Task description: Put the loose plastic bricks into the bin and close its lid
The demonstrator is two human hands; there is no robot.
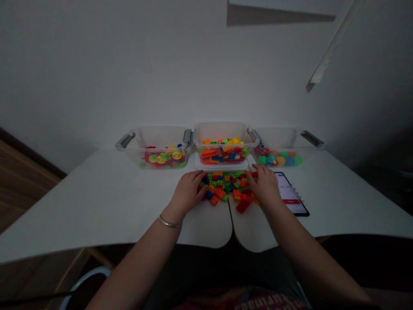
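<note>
A loose pile of toy building blocks (219, 193) in red, orange, green, yellow and blue lies on the white table between my hands. My left hand (189, 189) rests at the pile's left side, thumb apart from the curved fingers, its fingertips at the blocks. At the right side, my right hand (265, 186) touches the pile with fingers apart. I see nothing gripped in either hand, though some fingertips are hidden among the blocks. A red block (242, 206) lies at the pile's near edge.
Behind the pile stands a clear bin (222, 148) of blocks. A left bin (164, 157) holds colourful small pieces; a right bin (280, 157) holds colourful balls. A phone (292, 196) lies right of my right hand. A seam (230, 215) splits the table (129, 206).
</note>
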